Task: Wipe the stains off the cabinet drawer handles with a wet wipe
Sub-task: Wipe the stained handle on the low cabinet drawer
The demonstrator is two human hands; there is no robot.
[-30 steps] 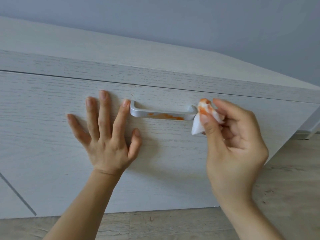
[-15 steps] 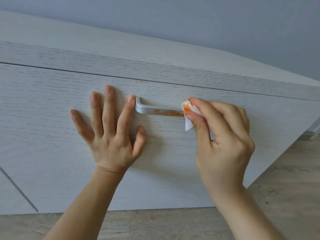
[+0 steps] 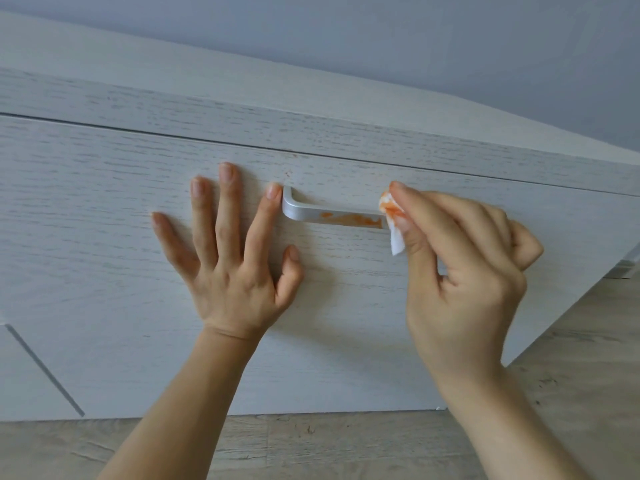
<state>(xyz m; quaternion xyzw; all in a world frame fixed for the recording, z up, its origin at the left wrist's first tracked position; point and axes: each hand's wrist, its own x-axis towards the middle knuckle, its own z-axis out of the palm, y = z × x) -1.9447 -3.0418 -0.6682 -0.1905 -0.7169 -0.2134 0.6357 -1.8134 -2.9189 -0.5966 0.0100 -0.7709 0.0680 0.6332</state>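
Observation:
A silver drawer handle (image 3: 304,211) is fixed to the white wood-grain drawer front (image 3: 104,188). An orange stain (image 3: 349,219) runs along the handle's lower right part. My right hand (image 3: 460,271) pinches a folded white wet wipe (image 3: 393,220), smeared orange, against the handle's right end, which it hides. My left hand (image 3: 228,258) lies flat on the drawer front with fingers spread, its index fingertip touching the handle's left end.
The cabinet top (image 3: 173,81) slopes away above the drawer under a pale blue wall (image 3: 415,39). Wood-look floor (image 3: 311,445) runs below and to the right. A diagonal seam (image 3: 45,370) marks the panel at lower left.
My right hand with the wipe slid left along the handle, then back right to its end. The stain is thinner than a second ago. My left hand stayed flat.

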